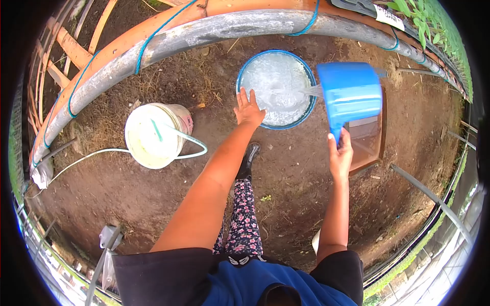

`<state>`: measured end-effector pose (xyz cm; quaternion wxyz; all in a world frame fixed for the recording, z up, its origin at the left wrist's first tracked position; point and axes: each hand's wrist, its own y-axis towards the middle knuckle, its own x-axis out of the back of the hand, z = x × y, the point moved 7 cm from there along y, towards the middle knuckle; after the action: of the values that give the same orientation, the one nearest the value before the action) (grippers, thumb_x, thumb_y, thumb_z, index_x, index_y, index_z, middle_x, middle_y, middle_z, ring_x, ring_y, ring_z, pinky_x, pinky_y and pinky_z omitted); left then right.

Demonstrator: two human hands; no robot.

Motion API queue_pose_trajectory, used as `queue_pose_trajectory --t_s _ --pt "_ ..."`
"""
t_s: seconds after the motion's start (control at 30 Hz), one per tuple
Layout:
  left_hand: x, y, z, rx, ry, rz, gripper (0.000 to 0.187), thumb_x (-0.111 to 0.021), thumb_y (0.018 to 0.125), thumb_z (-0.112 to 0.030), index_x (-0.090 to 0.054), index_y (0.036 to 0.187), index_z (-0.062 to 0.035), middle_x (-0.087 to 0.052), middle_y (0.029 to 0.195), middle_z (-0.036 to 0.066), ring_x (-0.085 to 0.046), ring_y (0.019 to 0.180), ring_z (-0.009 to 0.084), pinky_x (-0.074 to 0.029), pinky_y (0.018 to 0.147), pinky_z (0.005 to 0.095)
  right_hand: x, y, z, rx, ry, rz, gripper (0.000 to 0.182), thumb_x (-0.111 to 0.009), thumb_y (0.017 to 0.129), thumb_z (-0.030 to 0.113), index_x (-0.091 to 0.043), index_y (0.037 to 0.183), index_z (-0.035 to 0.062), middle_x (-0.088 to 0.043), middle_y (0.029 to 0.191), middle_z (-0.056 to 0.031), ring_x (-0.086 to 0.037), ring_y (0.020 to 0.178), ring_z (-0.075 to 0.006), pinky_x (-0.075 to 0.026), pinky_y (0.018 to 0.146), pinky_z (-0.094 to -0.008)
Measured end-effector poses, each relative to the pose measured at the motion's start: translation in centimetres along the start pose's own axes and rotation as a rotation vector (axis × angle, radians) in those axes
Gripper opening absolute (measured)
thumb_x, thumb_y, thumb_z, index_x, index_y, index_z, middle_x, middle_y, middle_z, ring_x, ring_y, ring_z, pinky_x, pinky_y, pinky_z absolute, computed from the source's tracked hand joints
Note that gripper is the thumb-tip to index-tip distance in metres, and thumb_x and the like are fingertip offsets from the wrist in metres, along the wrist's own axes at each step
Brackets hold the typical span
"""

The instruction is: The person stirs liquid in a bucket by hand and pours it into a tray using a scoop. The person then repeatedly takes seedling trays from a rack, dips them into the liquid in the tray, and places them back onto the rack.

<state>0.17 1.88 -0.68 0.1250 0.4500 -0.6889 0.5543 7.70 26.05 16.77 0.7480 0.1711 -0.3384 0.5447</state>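
My right hand (341, 157) is closed around the handle of a large blue dipper (352, 94), which is tipped sideways to the left. Water streams from its mouth into a round tub with a blue rim (296, 124). The water (275, 84) in the tub is churned and bubbly, and it hides the bottom. At the tub's near left edge is my left hand (248, 109), fingers spread, overlapping the rim and holding nothing.
A white bucket (185, 116) with a pale hose (196, 144) running into it stands on the left. Behind the dipper lies a brown rectangular container (368, 140). A grey pipe (214, 29) tied with blue cord curves across the far side. Metal bars (429, 196) stick in from the right.
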Motion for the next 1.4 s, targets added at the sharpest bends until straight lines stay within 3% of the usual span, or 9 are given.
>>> queue_pose_trajectory --t_s 0.1,0.33,0.57,0.67,0.8,0.93,1.1,1.2,1.4 --pt "-0.5 0.9 1.8 0.019 0.196 0.082 0.103 -0.068 0.067 -0.037 0.003 0.135 -0.0084 0.009 0.141 0.008 -0.003 0.131 0.0231 -0.026 0.098 0.0453 -3.5 1.4 1.1 0.067 -0.465 0.145 0.024 -0.053 0.078 0.010 -0.049 0.101 0.0044 -0.055 0.089 -0.0180 -0.056 0.081 -0.0349 -0.045 0.069 -0.0411" --pt "-1.9 2.3 2.3 -0.001 0.434 0.163 0.124 -0.073 0.055 -0.051 0.012 0.132 -0.0029 0.014 0.140 0.014 0.005 0.131 0.0261 -0.025 0.099 0.0459 -11.6 3.5 -3.7 -0.015 -1.130 0.580 0.022 -0.048 0.079 0.010 -0.052 0.099 0.0025 -0.057 0.089 -0.0162 -0.060 0.081 -0.0288 -0.051 0.063 -0.0353" --pt "0.1 2.4 1.3 -0.051 0.490 0.106 0.136 -0.076 0.044 -0.053 0.016 0.131 -0.0027 0.017 0.139 0.015 0.007 0.130 0.0280 -0.026 0.098 0.0462 -18.4 5.1 -5.7 -0.039 -0.995 0.676 0.023 -0.050 0.077 0.013 -0.061 0.096 0.0042 -0.059 0.099 -0.0146 -0.059 0.090 -0.0286 -0.050 0.066 -0.0435" --pt "-0.7 3.0 2.0 -0.097 0.247 0.091 0.139 -0.080 0.042 -0.047 0.018 0.130 -0.0036 0.017 0.139 0.014 0.003 0.131 0.0277 -0.025 0.098 0.0456 -20.2 5.8 -5.8 -0.067 -0.997 0.777 0.022 -0.049 0.077 0.011 -0.062 0.094 0.0048 -0.060 0.098 -0.0140 -0.059 0.089 -0.0265 -0.050 0.070 -0.0365" --pt "-2.9 6.2 3.9 -0.176 -0.478 -0.009 0.135 -0.080 0.047 -0.043 0.020 0.130 -0.0060 0.017 0.138 0.015 0.001 0.130 0.0308 -0.019 0.101 0.0455 -22.7 7.2 -7.0 -0.099 -0.908 0.793 0.025 -0.051 0.077 0.013 -0.061 0.098 0.0061 -0.058 0.104 -0.0116 -0.055 0.097 -0.0283 -0.047 0.072 -0.0488" --pt "-3.1 6.9 3.2 0.315 -0.690 0.030 0.121 -0.069 0.060 -0.052 0.022 0.130 -0.0139 0.013 0.139 0.015 -0.002 0.129 0.0320 -0.014 0.102 0.0462 -24.2 9.3 -8.1 -0.061 -0.888 0.671 0.022 -0.050 0.077 0.012 -0.063 0.094 0.0066 -0.060 0.099 -0.0099 -0.059 0.091 -0.0276 -0.048 0.070 -0.0453" --pt "-3.3 7.1 2.9 0.340 -0.620 -0.002 0.119 -0.069 0.060 -0.053 0.021 0.131 -0.0203 0.015 0.138 0.015 0.002 0.129 0.0326 -0.012 0.099 0.0538 -26.2 11.4 -12.9 -0.200 -0.786 0.634 0.024 -0.048 0.079 0.015 -0.063 0.097 0.0091 -0.059 0.103 -0.0099 -0.057 0.095 -0.0253 -0.047 0.071 -0.0428" --pt "-3.6 7.3 3.6 0.357 -0.643 -0.016 0.116 -0.067 0.060 -0.054 0.015 0.133 -0.0185 0.004 0.139 0.012 -0.003 0.127 0.0356 -0.014 0.101 0.0484 -27.5 10.2 -16.4 -0.199 -0.827 0.728 0.026 -0.045 0.081 0.018 -0.061 0.101 0.0121 -0.057 0.107 -0.0087 -0.054 0.100 -0.0237 -0.045 0.076 -0.0423" --pt "-3.7 7.1 3.8 0.267 -0.798 0.012 0.112 -0.065 0.064 -0.053 0.017 0.133 -0.0195 0.016 0.138 0.013 0.009 0.128 0.0321 -0.007 0.102 0.0475 -33.5 7.2 -21.4 -0.151 -0.860 0.871 0.030 -0.043 0.083 0.020 -0.056 0.109 0.0138 -0.052 0.115 -0.0075 -0.049 0.107 -0.0234 -0.040 0.083 -0.0432"
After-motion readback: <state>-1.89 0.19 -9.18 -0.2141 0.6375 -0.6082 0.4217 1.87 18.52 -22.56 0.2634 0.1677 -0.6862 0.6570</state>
